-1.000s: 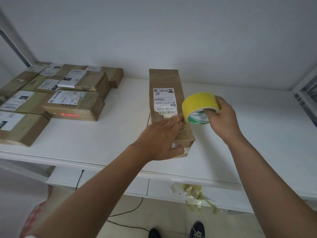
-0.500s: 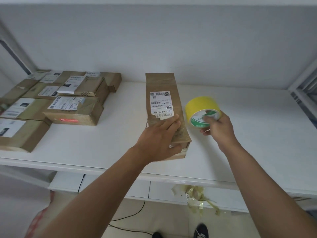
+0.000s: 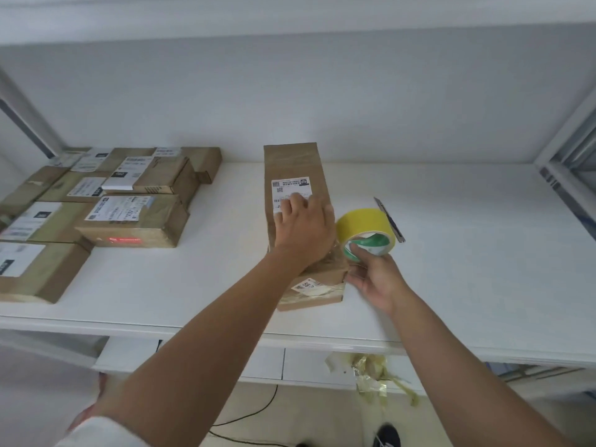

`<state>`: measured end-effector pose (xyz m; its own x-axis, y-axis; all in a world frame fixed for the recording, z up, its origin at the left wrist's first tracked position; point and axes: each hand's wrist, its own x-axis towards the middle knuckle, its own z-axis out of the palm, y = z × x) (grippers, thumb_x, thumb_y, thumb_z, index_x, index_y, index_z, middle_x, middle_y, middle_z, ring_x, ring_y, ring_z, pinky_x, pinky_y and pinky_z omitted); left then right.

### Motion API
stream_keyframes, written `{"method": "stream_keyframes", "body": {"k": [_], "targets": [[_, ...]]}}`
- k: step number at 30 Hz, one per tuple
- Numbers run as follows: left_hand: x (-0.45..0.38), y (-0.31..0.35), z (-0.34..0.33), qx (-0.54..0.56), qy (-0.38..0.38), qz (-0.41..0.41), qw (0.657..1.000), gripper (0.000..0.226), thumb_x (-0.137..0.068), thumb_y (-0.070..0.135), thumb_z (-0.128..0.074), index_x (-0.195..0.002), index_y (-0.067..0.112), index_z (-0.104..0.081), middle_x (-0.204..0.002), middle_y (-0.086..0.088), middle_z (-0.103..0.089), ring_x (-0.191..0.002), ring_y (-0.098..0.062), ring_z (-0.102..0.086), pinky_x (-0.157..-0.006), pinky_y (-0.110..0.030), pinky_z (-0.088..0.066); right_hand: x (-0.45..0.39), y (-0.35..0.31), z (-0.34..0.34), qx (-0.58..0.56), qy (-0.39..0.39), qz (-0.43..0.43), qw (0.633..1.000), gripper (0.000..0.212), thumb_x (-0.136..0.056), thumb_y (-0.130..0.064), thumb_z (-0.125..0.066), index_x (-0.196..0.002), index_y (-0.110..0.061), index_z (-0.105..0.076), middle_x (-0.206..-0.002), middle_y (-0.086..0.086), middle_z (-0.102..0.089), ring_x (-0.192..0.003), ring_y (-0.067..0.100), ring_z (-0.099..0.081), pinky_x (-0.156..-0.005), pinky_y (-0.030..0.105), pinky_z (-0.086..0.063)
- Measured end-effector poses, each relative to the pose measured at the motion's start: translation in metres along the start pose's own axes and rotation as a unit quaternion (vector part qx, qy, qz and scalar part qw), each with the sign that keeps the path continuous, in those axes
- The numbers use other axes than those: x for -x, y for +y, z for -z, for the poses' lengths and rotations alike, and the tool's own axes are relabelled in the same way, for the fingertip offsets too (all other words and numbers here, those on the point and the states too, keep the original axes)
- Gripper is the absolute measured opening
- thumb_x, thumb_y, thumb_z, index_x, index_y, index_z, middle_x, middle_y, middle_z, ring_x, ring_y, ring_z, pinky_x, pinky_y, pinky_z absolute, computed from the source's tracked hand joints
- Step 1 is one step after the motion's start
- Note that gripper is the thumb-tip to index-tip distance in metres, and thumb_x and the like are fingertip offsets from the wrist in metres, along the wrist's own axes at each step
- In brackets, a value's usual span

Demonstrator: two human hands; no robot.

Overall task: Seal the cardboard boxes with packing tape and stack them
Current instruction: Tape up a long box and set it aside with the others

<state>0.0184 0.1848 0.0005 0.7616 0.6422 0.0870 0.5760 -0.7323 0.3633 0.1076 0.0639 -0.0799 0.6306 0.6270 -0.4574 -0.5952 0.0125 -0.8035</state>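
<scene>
A long brown cardboard box with a white shipping label lies lengthwise on the white shelf. My left hand presses flat on its top, fingers spread over the label. A yellow roll of packing tape stands on its edge just right of the box. My right hand grips the roll from below, fingers reaching into its green-and-white core, and rests beside the box's near right corner.
Several sealed brown boxes are stacked and laid at the shelf's left end. A utility knife lies behind the tape roll. Crumpled tape scraps hang under the shelf's front edge. A cable and a shoe show on the floor.
My left hand slid farther up the box onto the label. My right hand lowered the tape roll down beside the box's right side. The camera tilted, bringing the knife into view.
</scene>
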Motion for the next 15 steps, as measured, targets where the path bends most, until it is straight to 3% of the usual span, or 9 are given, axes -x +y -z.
{"method": "stream_keyframes", "body": {"k": [2,4,8,11,15], "targets": [[-0.010,0.008,-0.010,0.011,-0.020,0.027,0.999,0.052,-0.106,0.044,-0.025,-0.151,0.019,-0.029,-0.157,-0.018,-0.022,-0.148,-0.036,-0.013,-0.120,-0.050,-0.006,0.001,0.004,-0.001,-0.027,0.010,0.003,1.000,0.024,-0.094,-0.012,-0.064,-0.116,-0.005,-0.061,-0.090,0.019,-0.072,-0.077,0.028,-0.069,-0.082,0.044,-0.058],[-0.015,0.005,-0.016,-0.006,-0.064,0.022,0.998,0.060,-0.105,0.051,-0.014,-0.159,0.027,-0.008,-0.167,-0.008,0.005,-0.153,-0.030,0.013,-0.120,-0.051,0.013,0.001,0.007,-0.003,-0.045,0.020,0.009,0.999,0.025,-0.093,-0.010,-0.063,-0.117,-0.004,-0.060,-0.087,0.017,-0.072,-0.072,0.025,-0.069,-0.065,0.034,-0.058],[-0.015,-0.011,-0.017,-0.047,-0.079,-0.001,0.996,0.059,-0.104,0.052,-0.007,-0.159,0.033,0.002,-0.167,-0.001,0.012,-0.153,-0.025,0.015,-0.120,-0.052,0.015,0.008,0.006,-0.008,0.020,0.023,0.044,0.999,0.022,-0.095,-0.009,-0.061,-0.116,-0.003,-0.059,-0.086,0.019,-0.072,-0.068,0.027,-0.070,-0.062,0.033,-0.057],[-0.014,-0.013,-0.017,-0.057,-0.078,-0.006,0.995,0.057,-0.105,0.048,-0.006,-0.159,0.034,0.003,-0.168,-0.001,0.012,-0.153,-0.024,0.015,-0.120,-0.053,0.016,0.015,-0.012,-0.008,0.103,0.054,0.100,0.988,0.014,-0.095,-0.006,-0.060,-0.108,-0.003,-0.059,-0.074,0.018,-0.068,-0.054,0.022,-0.067,-0.051,0.027,-0.055],[-0.013,-0.012,-0.015,-0.060,-0.073,-0.008,0.995,0.059,-0.104,0.050,-0.011,-0.159,0.034,0.002,-0.168,-0.001,0.011,-0.153,-0.025,0.014,-0.120,-0.053,0.015,0.016,-0.035,0.018,0.261,0.110,0.197,0.939,0.015,-0.090,-0.007,-0.061,-0.101,-0.017,-0.060,-0.071,0.011,-0.063,-0.047,0.022,-0.056,-0.048,0.031,-0.047]]}}
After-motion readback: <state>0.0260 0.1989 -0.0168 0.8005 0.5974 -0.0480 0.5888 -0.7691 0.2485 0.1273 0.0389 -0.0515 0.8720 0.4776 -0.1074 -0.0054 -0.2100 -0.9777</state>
